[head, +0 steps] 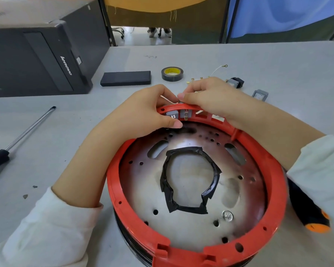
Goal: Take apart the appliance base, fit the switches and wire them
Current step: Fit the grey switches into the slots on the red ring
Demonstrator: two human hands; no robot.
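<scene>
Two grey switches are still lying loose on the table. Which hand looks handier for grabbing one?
Probably the right hand. Both loose switches lie just beyond it on the table's right side, while the left hand grips the red ring further away.

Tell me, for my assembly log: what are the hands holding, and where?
Both the left hand and right hand grip the red base ring at its far rim, by the fitted switches.

We count two hands (143, 110) (206, 97) at the top of one red base ring (120, 189). Two switches sit fitted in the ring (171, 114) (185, 113), two loose switches (236, 82) (260, 95) upper right. Two screwdrivers (27, 130) (308, 211), one tape roll (172, 73), one black box (125, 78), one computer tower (46, 58).
</scene>
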